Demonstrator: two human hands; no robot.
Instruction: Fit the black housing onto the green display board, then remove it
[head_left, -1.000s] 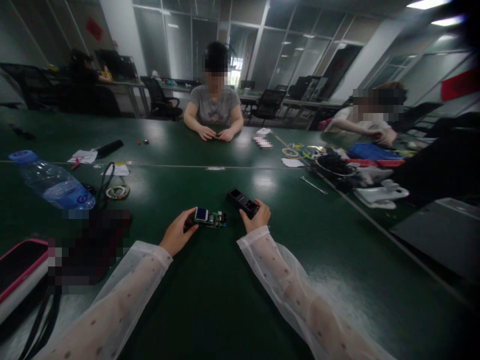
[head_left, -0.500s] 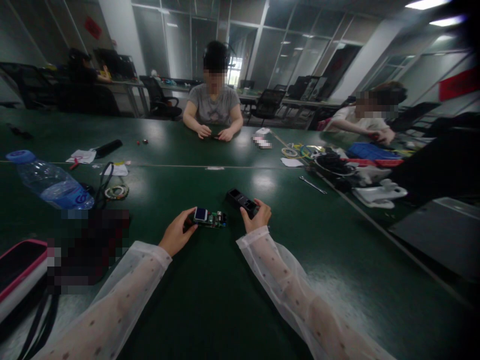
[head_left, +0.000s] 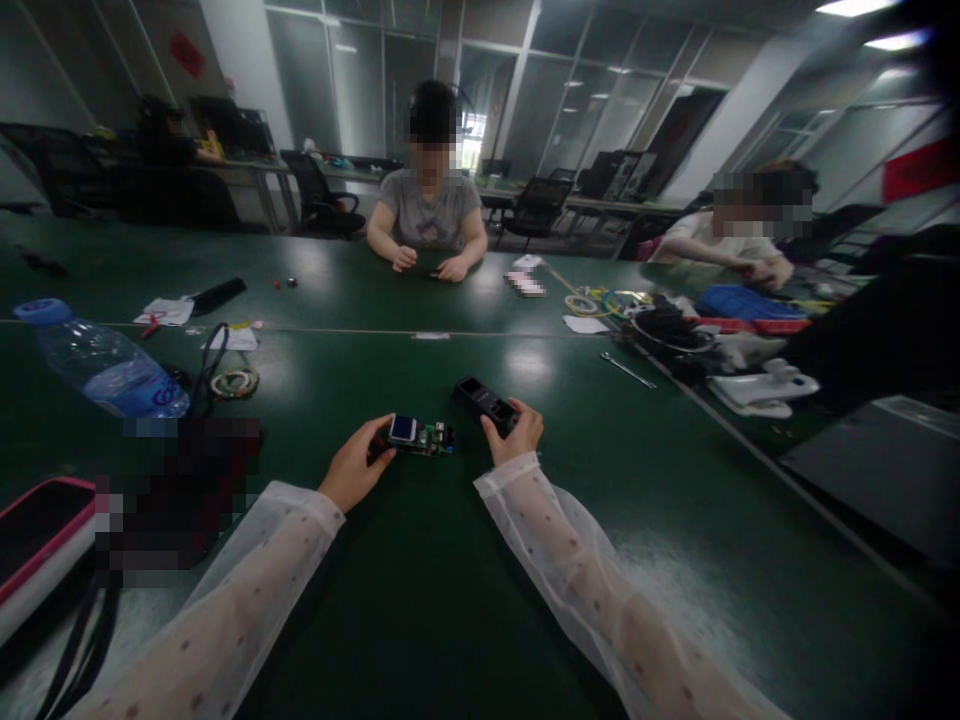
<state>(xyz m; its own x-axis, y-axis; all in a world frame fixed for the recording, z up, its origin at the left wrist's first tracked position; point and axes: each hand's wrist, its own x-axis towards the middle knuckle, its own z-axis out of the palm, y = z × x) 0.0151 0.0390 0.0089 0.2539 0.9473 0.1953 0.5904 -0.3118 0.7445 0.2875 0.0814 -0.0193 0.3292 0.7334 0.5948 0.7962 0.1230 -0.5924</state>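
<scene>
A small green circuit board [head_left: 429,437] with a white-framed dark screen lies low over the green table [head_left: 420,600]. My left hand [head_left: 360,462] grips its left end between thumb and fingers. To the right, a black rectangular housing [head_left: 482,399] with openings in its face is tilted, its far end pointing up and left. My right hand [head_left: 516,432] holds the near end of this housing. A short gap separates board and housing.
On the left are a water bottle [head_left: 112,370], a pink-edged device [head_left: 45,530] and a cable coil [head_left: 234,383]. A wrench [head_left: 628,370], tangled cables and a grey case [head_left: 877,470] lie right. A person [head_left: 429,205] sits opposite, another at the far right.
Both my hands and the parts they hold look the same. The hands of the person opposite and of the one at the right have shifted slightly.
</scene>
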